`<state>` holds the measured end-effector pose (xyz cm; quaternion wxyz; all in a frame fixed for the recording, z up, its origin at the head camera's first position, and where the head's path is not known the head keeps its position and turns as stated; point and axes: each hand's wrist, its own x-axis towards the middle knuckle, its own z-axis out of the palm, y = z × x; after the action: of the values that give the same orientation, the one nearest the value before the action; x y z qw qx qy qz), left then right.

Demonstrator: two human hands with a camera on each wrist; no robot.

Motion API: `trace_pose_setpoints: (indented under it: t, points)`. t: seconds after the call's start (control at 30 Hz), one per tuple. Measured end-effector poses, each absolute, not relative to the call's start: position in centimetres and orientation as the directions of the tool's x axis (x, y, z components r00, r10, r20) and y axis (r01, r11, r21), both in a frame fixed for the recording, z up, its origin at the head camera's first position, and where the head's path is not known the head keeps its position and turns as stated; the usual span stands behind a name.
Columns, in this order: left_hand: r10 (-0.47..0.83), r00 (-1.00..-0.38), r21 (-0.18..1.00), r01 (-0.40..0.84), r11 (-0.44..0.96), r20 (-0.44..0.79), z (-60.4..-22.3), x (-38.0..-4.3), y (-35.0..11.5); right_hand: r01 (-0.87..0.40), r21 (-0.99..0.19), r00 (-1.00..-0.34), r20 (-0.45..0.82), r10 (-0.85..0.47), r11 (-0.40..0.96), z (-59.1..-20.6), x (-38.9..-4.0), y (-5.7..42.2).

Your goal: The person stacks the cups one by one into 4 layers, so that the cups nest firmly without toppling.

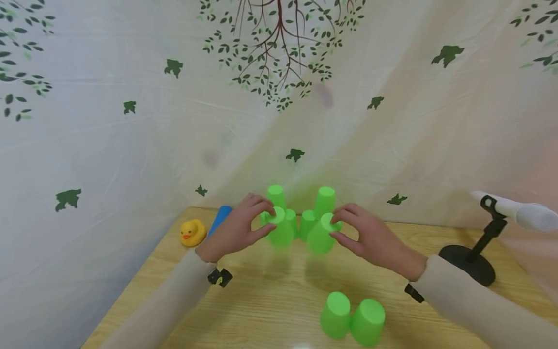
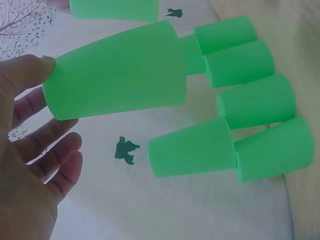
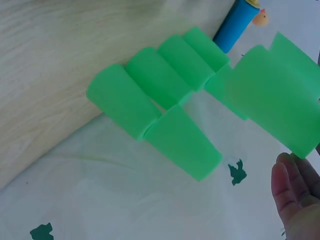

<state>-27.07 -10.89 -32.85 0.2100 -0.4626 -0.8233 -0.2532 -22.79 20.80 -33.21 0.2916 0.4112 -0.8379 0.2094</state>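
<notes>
My left hand (image 1: 241, 220) pinches an upside-down green cup (image 1: 281, 232) at its closed end, thumb on one side and fingers on the other. This cup (image 2: 115, 75) hangs tilted, raised off the table. Across from it, my right hand (image 1: 375, 237) pinches a second upside-down green cup (image 1: 321, 237) by its closed end. Behind these stand two small cup stacks, each topped by one inverted cup, the left top cup (image 1: 275, 195) and the right top cup (image 1: 325, 201). The lower cups (image 2: 257, 100) are partly hidden in the head view.
Two more inverted green cups, a left one (image 1: 335, 315) and a right one (image 1: 368, 322), stand side by side at the table's front. A yellow rubber duck (image 1: 193, 232) and a blue cylinder (image 3: 236, 25) lie at the left. A microphone (image 1: 534, 215) on a black stand (image 1: 468, 264) is at the right.
</notes>
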Motion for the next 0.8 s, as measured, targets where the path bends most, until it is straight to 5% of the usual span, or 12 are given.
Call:
trace_pose_setpoints:
  t: [0.8]
  points:
    - [0.647, -0.518, 0.039, 0.796, 0.604, 0.559, -32.8, -34.2, -4.5, -0.66, -0.146, -0.547, 0.765, -0.339, 0.737, -28.2, -25.4, 20.6]
